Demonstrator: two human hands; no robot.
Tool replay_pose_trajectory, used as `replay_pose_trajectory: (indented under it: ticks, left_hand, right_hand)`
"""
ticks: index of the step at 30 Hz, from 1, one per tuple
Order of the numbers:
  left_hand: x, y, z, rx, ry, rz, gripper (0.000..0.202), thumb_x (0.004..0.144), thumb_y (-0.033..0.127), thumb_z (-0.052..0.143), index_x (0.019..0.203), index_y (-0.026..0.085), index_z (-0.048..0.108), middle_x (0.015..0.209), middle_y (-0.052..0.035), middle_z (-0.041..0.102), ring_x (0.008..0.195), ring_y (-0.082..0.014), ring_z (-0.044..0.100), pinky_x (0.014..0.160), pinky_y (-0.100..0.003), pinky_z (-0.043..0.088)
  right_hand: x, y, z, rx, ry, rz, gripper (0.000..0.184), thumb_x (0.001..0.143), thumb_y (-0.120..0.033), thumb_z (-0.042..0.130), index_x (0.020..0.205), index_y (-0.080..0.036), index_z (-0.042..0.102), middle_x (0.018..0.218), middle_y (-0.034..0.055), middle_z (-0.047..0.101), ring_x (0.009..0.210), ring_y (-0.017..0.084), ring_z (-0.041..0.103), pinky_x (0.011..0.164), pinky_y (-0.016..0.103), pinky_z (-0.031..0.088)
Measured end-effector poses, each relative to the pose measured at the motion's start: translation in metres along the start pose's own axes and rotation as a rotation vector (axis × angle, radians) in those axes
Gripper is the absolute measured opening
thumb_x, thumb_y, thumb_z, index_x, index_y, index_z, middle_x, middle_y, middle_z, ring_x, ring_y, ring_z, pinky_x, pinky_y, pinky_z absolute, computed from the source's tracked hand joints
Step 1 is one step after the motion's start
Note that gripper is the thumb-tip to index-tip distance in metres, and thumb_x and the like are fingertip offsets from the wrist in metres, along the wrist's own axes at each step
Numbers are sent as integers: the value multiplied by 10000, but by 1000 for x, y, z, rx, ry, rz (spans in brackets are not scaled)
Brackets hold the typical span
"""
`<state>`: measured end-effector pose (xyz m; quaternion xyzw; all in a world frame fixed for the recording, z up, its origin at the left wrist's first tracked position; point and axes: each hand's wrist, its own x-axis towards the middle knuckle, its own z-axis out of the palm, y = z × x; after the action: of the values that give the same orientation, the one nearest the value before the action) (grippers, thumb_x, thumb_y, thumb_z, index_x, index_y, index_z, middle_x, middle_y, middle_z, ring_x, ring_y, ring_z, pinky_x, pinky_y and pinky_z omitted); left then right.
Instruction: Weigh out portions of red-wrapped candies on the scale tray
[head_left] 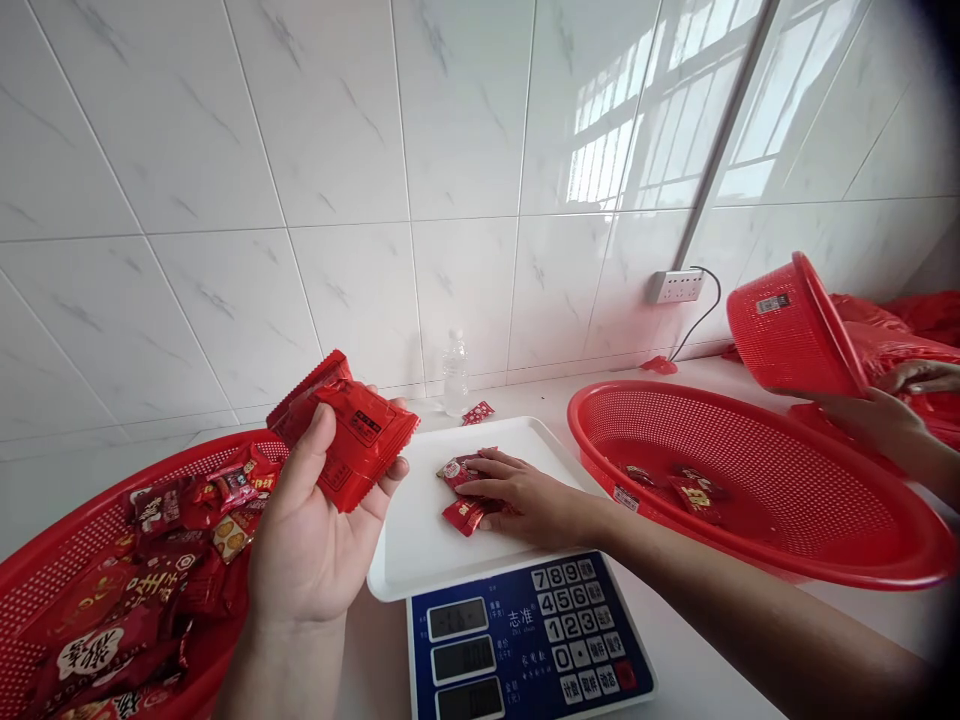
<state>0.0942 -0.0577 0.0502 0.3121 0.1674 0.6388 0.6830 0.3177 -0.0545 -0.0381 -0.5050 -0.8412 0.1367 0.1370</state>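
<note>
My left hand is raised to the left of the scale, its thumb and fingers closed around red snack packets, one lying over another. The lettering on the front packet is too small to read. My right hand rests on the white tray of the scale, fingers curled over several snack packets and partly hiding them. Below the tray is the blue panel of the digital scale, with three displays and a keypad. Left of my left hand stands a red basket holding many wrapped snacks.
On the right, a wide red basket has a few packets in it. Beyond it, another person's hands are at a tilted red basket. A clear bottle, a loose packet and a power strip are near the wall.
</note>
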Motion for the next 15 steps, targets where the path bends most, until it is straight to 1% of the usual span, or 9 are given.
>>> replay_pose_trajectory:
  ticks: [4,7,11,15]
  left_hand:
    - [0,0,0,8,-19,-3,186,912,250,527,922,229,711,877,-36,747,787,-187,706,507,-248,584]
    - [0,0,0,18,-27,-13,203,918,263,518,899,212,714,871,-51,748,789,-185,706,515,-242,582]
    - [-1,-1,0,13,-24,-22,189,916,256,525,911,219,710,875,-42,747,796,-181,705,517,-239,580]
    - [-2,-2,0,16,-25,-27,171,906,252,541,914,217,708,867,-37,747,787,-180,706,520,-236,580]
  right_hand:
    - [-2,5,3,-13,50,-54,437,922,-422,488,1315,-243,555,1453,83,420,1387,247,277,1145,471,219]
    - [-5,7,3,-24,58,-77,440,926,-413,483,1315,-220,555,1440,92,437,1374,239,303,1144,461,234]
    - [-7,9,4,-29,64,-90,442,923,-424,492,1319,-235,548,1433,83,446,1362,237,324,1134,459,254]
    - [-5,11,8,-64,105,-89,417,920,-426,508,1291,-245,567,1379,85,500,1289,241,414,1088,451,313]
